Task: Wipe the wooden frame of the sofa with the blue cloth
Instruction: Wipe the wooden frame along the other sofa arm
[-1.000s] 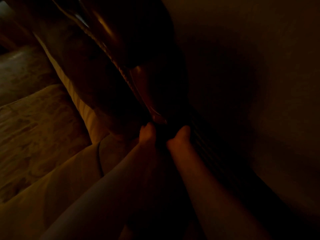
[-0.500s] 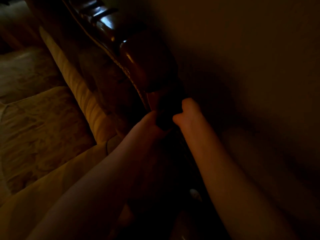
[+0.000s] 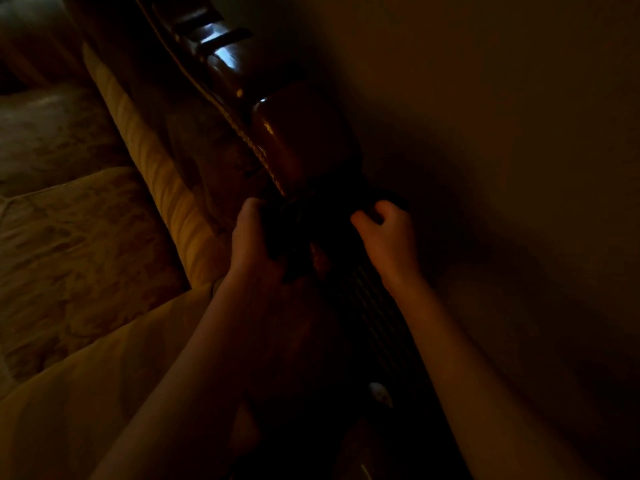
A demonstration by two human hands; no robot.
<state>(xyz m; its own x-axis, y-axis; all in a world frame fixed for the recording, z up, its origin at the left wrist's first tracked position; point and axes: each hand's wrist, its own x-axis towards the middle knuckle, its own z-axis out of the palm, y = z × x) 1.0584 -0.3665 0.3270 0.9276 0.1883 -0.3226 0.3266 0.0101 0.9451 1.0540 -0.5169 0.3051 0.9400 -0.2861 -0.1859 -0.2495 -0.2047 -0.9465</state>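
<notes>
The scene is very dark. The sofa's glossy carved wooden frame (image 3: 294, 140) runs from the top centre down to my hands. A dark cloth (image 3: 318, 220), its colour lost in the gloom, is draped across the frame below the rounded block. My left hand (image 3: 256, 237) grips the cloth's left end with curled fingers. My right hand (image 3: 388, 230) grips its right end on the wall side of the frame. The part of the frame under the cloth is hidden.
Patterned yellow sofa cushions (image 3: 69, 254) and a striped bolster (image 3: 156, 174) lie to the left. A plain wall (image 3: 485, 133) stands close on the right. A small pale object (image 3: 379, 393) lies in the dark gap below the frame.
Both hands have slid the cloth up along the frame and spread further apart. The view has shifted, showing more of the carved frame top.
</notes>
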